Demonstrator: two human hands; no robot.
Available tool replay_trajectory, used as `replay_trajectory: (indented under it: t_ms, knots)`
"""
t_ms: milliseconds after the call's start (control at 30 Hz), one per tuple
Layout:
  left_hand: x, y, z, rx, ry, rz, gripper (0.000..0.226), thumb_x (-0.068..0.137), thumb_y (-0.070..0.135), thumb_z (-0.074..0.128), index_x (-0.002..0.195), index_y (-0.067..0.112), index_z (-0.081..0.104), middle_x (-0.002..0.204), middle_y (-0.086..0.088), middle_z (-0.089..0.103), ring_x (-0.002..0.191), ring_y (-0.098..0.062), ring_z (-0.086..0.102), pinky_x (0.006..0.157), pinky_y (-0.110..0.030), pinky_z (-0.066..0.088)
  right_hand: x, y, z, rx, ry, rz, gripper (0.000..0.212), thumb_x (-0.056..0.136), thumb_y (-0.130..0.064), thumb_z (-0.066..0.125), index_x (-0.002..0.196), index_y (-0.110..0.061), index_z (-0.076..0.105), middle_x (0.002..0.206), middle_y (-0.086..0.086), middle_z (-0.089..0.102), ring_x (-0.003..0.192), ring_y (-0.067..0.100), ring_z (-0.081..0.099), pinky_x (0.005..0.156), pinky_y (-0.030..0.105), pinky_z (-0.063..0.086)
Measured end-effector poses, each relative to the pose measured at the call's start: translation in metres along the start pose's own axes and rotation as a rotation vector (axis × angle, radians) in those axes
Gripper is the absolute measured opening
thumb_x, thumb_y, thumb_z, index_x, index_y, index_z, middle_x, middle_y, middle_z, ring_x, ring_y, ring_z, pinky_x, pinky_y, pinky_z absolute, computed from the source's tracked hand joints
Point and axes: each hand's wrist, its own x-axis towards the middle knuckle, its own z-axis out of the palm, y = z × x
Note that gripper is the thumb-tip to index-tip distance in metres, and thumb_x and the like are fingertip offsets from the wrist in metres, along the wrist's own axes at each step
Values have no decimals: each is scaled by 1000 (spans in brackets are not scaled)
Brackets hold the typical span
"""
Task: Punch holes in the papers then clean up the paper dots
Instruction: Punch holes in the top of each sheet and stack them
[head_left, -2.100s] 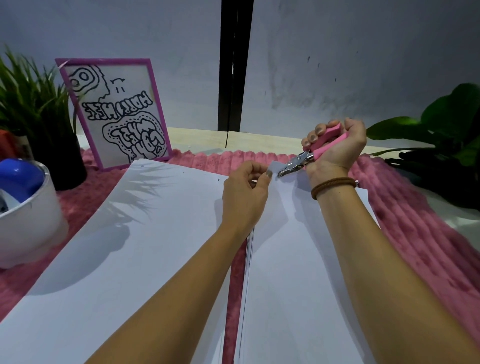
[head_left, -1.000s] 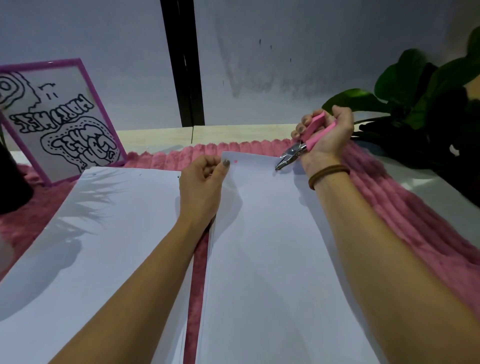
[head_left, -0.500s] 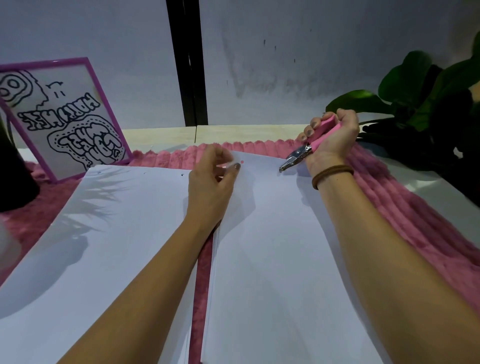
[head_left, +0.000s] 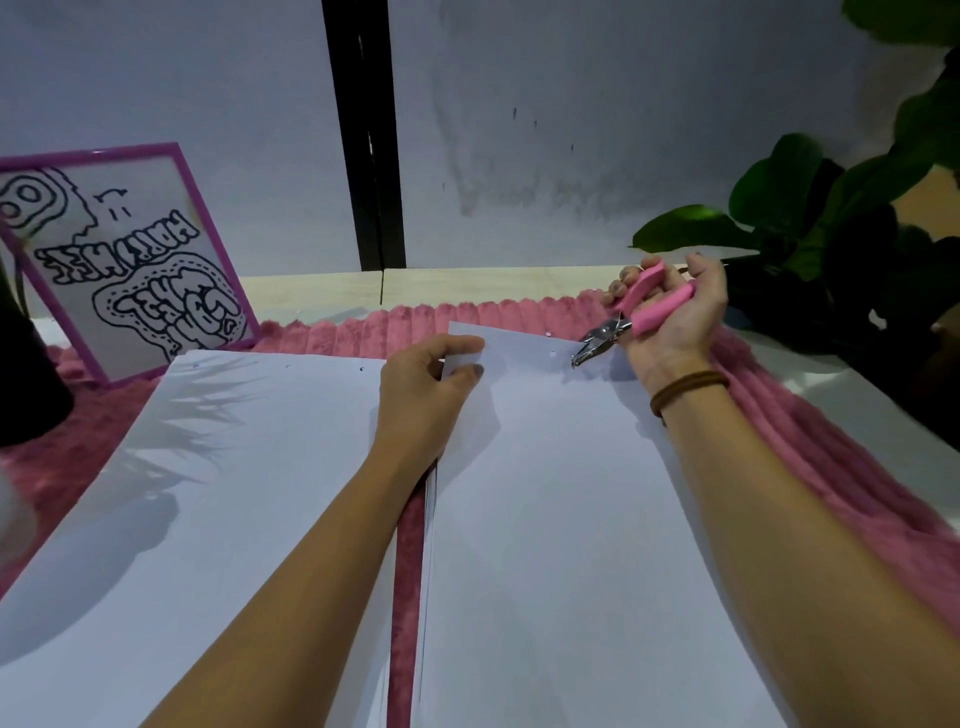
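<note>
At the paper's (head_left: 545, 519) far edge, right hand (head_left: 675, 322) grips punch (head_left: 623, 322).

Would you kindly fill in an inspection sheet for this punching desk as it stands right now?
Surface: pink ribbed mat on a pale table, mostly under paper.
Job's things: left paper stack lies flat, with small holes near its far edge; right paper stack lies beside it, a strip of mat between them; pink hole punch, its metal head at the far edge of the top sheet.
Clutter: purple framed drawing leaning at far left.
Hands: left hand pinches the top sheet's lifted far-left corner; right hand grips the hole punch.
Cables: nothing seen.
Surroundings: grey wall with a black vertical strip; leafy plant at right.
</note>
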Motion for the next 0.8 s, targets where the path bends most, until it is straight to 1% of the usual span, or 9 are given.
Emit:
replay_trajectory:
  t_ms: [67, 167, 233, 367, 433, 500, 567, 700, 800]
  knots:
    - [1, -1, -1, 0, 3, -4, 25, 84, 6, 70, 102, 24, 72, 78, 13, 63, 54, 2, 49, 56, -7, 39, 3, -5, -5, -6, 40, -27, 37, 93, -38, 41, 77, -9, 57, 66, 8, 54, 57, 20, 52, 60, 28, 44]
    - [2, 0, -3, -25, 7, 7, 27, 82, 3, 71, 101, 23, 68, 97, 11, 68, 79, -2, 64, 71, -14, 50, 4, -12, -11, 20, 98, -48, 35, 94, -36, 40, 74, -10, 53, 61, 6, 52, 52, 18, 49, 54, 24, 40]
    - [2, 0, -3, -49, 9, 9, 29, 81, 2, 72, 103, 20, 66, 105, 8, 69, 91, -5, 67, 78, -19, 55, 3, -14, -12, 9, 139, -71, 35, 96, -35, 39, 74, -10, 52, 58, 4, 52, 48, 16, 49, 50, 21, 40]
    - [2, -2, -3, -69, 3, -20, 30, 81, 3, 73, 105, 19, 66, 108, 2, 70, 92, -15, 70, 80, -30, 58, 3, -16, -12, 9, 154, -96, 34, 96, -33, 38, 74, -10, 50, 58, 5, 49, 47, 17, 45, 48, 22, 38]
    - [2, -2, -2, -70, 7, -22, 30, 81, 4, 74, 106, 19, 66, 108, 2, 70, 90, -11, 70, 78, -26, 58, 5, -17, -14, -1, 159, -104, 33, 95, -33, 38, 74, -9, 49, 59, 6, 49, 49, 19, 43, 50, 23, 36]
    - [2, -2, -2, -52, 14, -11, 30, 81, 5, 74, 108, 18, 66, 108, 4, 69, 87, -6, 69, 74, -19, 57, 7, -17, -17, -26, 170, -121, 33, 95, -33, 39, 74, -10, 50, 58, 6, 49, 49, 19, 43, 50, 24, 35]
    - [2, -1, -1, -50, 16, -9, 31, 81, 5, 74, 108, 17, 66, 108, 4, 69, 86, -5, 69, 72, -16, 56, 6, -19, -18, -38, 175, -132, 33, 95, -33, 39, 73, -11, 50, 58, 5, 49, 48, 19, 44, 49, 23, 34]
    - [2, -1, -2, -34, 20, -18, 31, 81, 6, 74, 110, 15, 66, 111, 4, 68, 92, -9, 68, 76, -18, 57, 4, -21, -17, -29, 174, -135, 34, 95, -31, 38, 71, -10, 48, 56, 5, 48, 45, 18, 43, 49, 22, 32]
    - [2, -1, -3, -45, 14, -17, 31, 81, 5, 75, 109, 16, 66, 110, 3, 69, 89, -15, 69, 77, -22, 58, 3, -20, -16, -23, 177, -136, 33, 95, -30, 38, 71, -10, 47, 56, 5, 47, 44, 18, 43, 48, 22, 32]
